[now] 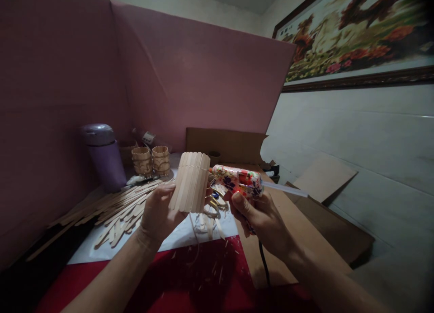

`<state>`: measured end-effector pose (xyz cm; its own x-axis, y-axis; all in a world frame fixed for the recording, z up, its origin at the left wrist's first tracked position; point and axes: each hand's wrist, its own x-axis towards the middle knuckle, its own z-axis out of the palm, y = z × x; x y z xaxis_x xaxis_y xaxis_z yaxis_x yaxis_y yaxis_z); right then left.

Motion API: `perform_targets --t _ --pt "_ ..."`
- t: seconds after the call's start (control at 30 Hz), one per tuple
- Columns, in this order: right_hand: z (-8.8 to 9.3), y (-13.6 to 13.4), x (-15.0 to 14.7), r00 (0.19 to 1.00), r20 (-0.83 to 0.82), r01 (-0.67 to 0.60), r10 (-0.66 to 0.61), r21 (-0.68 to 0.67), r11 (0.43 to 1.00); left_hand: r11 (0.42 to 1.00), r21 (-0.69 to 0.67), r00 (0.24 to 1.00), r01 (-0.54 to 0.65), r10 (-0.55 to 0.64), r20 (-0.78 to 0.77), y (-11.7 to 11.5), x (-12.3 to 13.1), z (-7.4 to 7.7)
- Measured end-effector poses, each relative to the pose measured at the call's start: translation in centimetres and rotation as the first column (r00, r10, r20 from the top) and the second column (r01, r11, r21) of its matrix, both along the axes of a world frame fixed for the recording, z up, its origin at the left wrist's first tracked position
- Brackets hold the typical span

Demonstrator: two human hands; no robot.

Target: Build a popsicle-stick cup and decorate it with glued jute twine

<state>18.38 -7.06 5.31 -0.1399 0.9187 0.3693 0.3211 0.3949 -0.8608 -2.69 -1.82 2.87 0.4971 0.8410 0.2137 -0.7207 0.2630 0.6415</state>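
Note:
My left hand is closed around a cup-shaped holder made of wooden craft sticks, held tilted above the table. A thin line of glue or string runs across its upper part. In my right hand is a glue gun with a flowery pattern, its orange tip at the right side of the stick holder. A clear glue stick pokes out of the gun's back end, and a black cord hangs below. Scissors with gold-coloured handles lie behind, partly hidden by the holder.
Loose craft sticks are spread at the left on white paper. Two small stick cups and a purple bottle stand behind. Cardboard lies at the right, and wood scraps dot the red cloth.

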Motion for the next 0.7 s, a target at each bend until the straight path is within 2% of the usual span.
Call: perform_targets --t 0.37,0.53,0.6,0.7 --pt "0.2 0.1 -0.2 0.995 -0.075 -0.062 0.064 0.027 0.998 0.999 0.001 0.999 0.041 -0.041 -0.007 0.2 0.0 -0.2" --pt "-0.2 0.2 0.2 0.992 -0.107 -0.07 0.072 0.025 0.997 0.998 -0.055 0.997 0.026 -0.03 -0.076 0.5 0.0 -0.7" --pt "-0.4 0.7 1.0 0.995 -0.098 -0.008 0.01 0.022 1.0 0.999 -0.053 0.996 -0.006 0.002 -0.088 0.6 0.0 -0.6" --pt "-0.8 1.8 3.0 0.977 -0.001 0.214 -0.214 0.062 0.975 0.995 -0.033 0.993 -0.099 0.097 -0.068 0.6 0.1 0.1"
